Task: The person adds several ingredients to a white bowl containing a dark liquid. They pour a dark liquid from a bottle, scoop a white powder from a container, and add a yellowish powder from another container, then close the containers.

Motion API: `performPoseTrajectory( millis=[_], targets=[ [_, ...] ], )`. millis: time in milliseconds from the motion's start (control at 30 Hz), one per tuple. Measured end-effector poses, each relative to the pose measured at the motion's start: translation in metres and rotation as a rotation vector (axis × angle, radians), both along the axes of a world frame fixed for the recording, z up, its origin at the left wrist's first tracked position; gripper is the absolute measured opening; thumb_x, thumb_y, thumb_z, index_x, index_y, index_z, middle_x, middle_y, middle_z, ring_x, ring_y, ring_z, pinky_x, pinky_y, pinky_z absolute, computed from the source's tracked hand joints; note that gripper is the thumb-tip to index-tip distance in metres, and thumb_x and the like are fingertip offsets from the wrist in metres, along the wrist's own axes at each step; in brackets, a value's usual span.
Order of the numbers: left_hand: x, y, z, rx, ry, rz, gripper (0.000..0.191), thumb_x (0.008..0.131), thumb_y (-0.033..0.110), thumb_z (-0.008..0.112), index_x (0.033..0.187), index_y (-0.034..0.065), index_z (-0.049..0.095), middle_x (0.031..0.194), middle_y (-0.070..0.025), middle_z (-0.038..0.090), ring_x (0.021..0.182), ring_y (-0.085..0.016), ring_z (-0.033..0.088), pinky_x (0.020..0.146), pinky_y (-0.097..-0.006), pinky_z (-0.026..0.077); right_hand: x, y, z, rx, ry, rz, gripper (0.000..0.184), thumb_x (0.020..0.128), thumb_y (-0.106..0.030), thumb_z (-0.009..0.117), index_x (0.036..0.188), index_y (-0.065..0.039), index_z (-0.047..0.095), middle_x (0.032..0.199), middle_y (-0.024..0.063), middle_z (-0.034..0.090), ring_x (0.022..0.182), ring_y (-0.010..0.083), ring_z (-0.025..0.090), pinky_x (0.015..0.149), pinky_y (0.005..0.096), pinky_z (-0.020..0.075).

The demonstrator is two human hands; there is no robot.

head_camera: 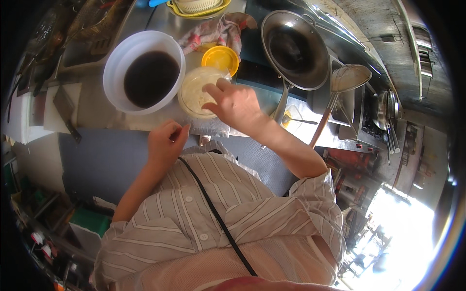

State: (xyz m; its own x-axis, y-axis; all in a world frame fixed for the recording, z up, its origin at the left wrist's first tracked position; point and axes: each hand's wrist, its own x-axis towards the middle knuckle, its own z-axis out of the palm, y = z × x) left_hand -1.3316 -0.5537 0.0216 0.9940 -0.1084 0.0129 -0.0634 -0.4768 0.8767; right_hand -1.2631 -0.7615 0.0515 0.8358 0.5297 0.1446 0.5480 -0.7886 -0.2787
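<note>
My right hand (231,103) reaches over a round clear container (191,85) of pale powder or paste, its thumb and fingers curled apart; whether something small is between them I cannot tell. Near the counter's front edge, my left hand (168,140) is loosely curled, touching no container. To the left of the pale container stands a large white plastic tub (113,78) with dark liquid (151,79). A yellow plastic bowl (220,60) sits just behind the pale container, beside a crumpled red-and-white cloth (225,31).
A wok (295,49) lies at the back right, its handle towards me. Right of it is a wooden-handled strainer (322,125). A small dish (291,118) holds a spoon. On the left, a cleaver (63,107) rests on a white cutting board (51,118). A yellow basket (198,14) stands behind.
</note>
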Motion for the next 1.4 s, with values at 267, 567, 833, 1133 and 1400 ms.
performPoseTrajectory(
  millis=[267,567,833,1133,1400],
  targets=[
    [-0.004,0.001,-0.009,0.072,-0.019,-0.004,0.018,0.082,0.012,0.072,0.076,-0.0004,0.060,0.068,-0.0086,0.055,0.056,-0.018,0.051,0.052,-0.0297,0.039,0.036,-0.026,0.003,-0.096,-0.154,0.135,0.049,0.078,-0.007,0.069,0.126,-0.017,0.058,0.109,0.0121,0.056,0.089,0.0276,0.068,0.079,0.0343,0.0561],
    [0.005,0.000,-0.078,0.135,-0.004,-0.031,0.093,0.067,0.027,0.085,0.139,-0.0041,0.035,0.135,-0.0239,0.046,0.124,-0.038,0.046,0.104,-0.0409,0.038,0.061,-0.045,-0.013,0.098,0.231,0.094,0.035,0.083,-0.012,0.071,0.117,-0.011,0.060,0.112,0.0123,0.059,0.090,0.0299,0.066,0.084,0.0325,0.0540],
    [0.033,-0.020,-0.108,-0.218,0.031,-0.089,0.116,0.059,0.028,0.090,0.146,-0.0017,0.020,0.144,-0.0209,0.035,0.133,-0.033,0.038,0.110,-0.0417,0.031,0.051,-0.027,-0.091,1.126,0.517,-0.063,0.009,0.095,-0.015,0.059,0.102,-0.009,0.060,0.121,0.0068,0.062,0.113,0.0183,0.053,0.100,0.0303,0.0403],
    [0.029,-0.034,-0.102,-0.410,0.116,-0.004,0.102,0.059,0.028,0.091,0.139,0.0012,0.033,0.134,-0.0150,0.048,0.123,-0.026,0.049,0.104,-0.0381,0.039,0.021,0.007,-0.063,1.428,0.605,-0.389,0.021,0.101,-0.021,0.050,0.099,-0.006,0.064,0.098,0.0020,0.064,0.090,0.0104,0.054,0.085,0.0231,0.0432],
    [0.022,-0.047,-0.062,-0.839,0.348,-0.150,0.067,0.069,0.014,0.083,0.127,0.0019,0.050,0.119,-0.0083,0.060,0.112,-0.020,0.056,0.098,-0.0361,0.043,0.035,0.005,0.049,0.526,0.103,-0.087,0.015,0.083,-0.009,0.063,0.095,-0.001,0.064,0.099,0.0189,0.065,0.087,0.0398,0.062,0.077,0.0408,0.0502]
  ],
)
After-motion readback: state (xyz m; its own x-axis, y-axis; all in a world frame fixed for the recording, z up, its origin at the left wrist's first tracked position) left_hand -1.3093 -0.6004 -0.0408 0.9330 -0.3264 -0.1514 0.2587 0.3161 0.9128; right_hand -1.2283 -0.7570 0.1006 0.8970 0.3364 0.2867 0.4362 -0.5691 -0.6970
